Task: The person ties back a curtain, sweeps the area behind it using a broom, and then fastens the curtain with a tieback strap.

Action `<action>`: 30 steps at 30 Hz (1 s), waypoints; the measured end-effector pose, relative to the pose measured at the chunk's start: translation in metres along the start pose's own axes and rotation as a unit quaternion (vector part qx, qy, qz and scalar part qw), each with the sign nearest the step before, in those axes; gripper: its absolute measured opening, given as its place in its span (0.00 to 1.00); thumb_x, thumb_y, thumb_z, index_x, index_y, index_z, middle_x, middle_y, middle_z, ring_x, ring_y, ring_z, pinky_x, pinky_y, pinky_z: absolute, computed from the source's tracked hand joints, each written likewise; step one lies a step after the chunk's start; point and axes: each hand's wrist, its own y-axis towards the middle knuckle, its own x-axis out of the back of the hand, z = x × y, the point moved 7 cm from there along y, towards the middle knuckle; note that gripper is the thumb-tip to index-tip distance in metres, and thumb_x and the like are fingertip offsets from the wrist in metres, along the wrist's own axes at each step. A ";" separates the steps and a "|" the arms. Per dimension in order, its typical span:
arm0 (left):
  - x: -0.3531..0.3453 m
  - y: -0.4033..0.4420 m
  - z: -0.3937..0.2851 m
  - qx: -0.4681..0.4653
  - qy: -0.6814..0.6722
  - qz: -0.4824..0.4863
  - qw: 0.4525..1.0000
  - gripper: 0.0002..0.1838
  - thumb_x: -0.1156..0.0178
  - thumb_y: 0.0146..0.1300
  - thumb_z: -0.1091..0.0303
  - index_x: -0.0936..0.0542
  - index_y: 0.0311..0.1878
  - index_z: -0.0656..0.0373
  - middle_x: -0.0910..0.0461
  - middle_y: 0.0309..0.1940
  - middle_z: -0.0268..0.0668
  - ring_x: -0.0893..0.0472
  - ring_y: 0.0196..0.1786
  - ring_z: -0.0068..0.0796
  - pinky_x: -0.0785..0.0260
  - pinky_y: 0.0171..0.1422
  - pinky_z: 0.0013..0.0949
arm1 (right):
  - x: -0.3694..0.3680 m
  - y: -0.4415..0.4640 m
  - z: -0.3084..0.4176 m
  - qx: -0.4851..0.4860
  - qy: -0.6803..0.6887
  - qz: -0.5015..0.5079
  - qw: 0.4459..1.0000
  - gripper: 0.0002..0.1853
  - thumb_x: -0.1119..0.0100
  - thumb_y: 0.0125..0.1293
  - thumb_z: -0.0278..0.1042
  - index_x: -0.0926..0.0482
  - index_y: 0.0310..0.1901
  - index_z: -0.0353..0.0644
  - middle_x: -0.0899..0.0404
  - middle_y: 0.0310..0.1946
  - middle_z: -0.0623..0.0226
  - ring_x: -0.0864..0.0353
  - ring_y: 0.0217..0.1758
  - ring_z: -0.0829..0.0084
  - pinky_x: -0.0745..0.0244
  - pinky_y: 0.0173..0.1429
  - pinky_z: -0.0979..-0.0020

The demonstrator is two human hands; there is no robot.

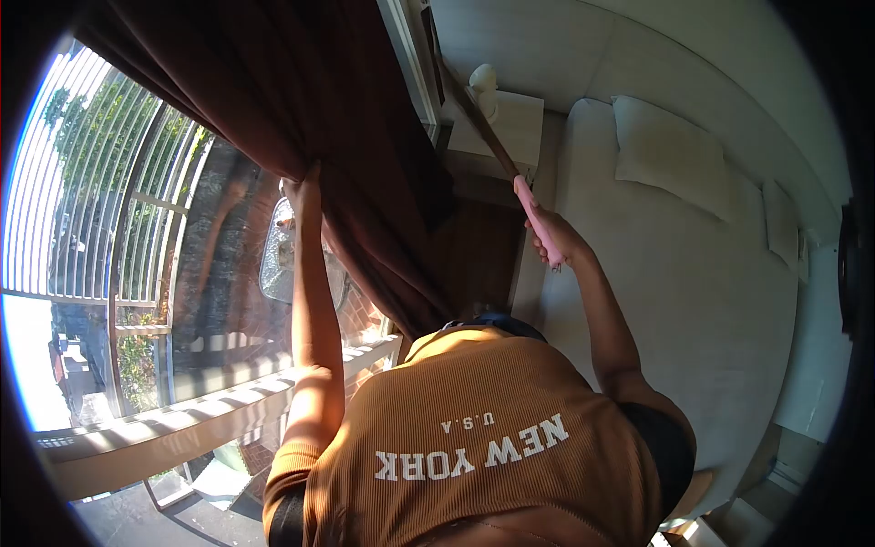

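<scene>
My left hand [305,182], arm stretched forward, is closed on the edge of a dark brown curtain [273,82], bunching the cloth beside the bright window. My right hand [561,239] is wrapped round the pink grip of a long brown pole [494,141]. The pole slants up and to the left, and its far end comes near the window frame beyond the curtain. What is fixed at that end is too dark to make out.
On the right is a bed [674,301] with a white pillow [670,155]. A bedside table [510,128] carries a white lamp-like object [483,80] close to the pole. At left, a window sill [228,406] runs below the glass, with slatted bars [146,201] outside.
</scene>
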 end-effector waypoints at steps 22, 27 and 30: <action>-0.015 0.010 -0.004 -0.035 0.155 -0.141 0.977 0.22 0.43 0.61 0.60 0.27 0.51 0.68 0.27 0.51 0.50 0.28 0.55 0.44 0.39 0.58 0.37 | 0.020 0.039 -0.104 -0.161 0.036 0.128 0.978 0.35 0.60 0.57 0.75 0.37 0.35 0.42 0.39 0.15 0.74 0.40 0.12 0.80 0.39 0.17 0.75; -0.026 -0.009 -0.024 -0.091 0.168 -0.197 0.962 0.17 0.44 0.60 0.62 0.24 0.44 0.67 0.23 0.42 0.52 0.24 0.47 0.49 0.35 0.51 0.43 | -0.022 -0.012 0.094 0.212 0.072 0.068 0.972 0.28 0.60 0.64 0.66 0.36 0.38 0.43 0.38 0.14 0.73 0.38 0.12 0.80 0.37 0.17 0.75; -0.043 -0.009 -0.022 0.053 0.142 -0.113 0.982 0.17 0.45 0.60 0.64 0.26 0.48 0.66 0.22 0.41 0.51 0.22 0.46 0.47 0.33 0.49 0.40 | -0.062 -0.018 0.129 0.376 0.122 0.095 0.914 0.26 0.60 0.67 0.61 0.37 0.43 0.40 0.37 0.17 0.71 0.36 0.15 0.81 0.36 0.21 0.78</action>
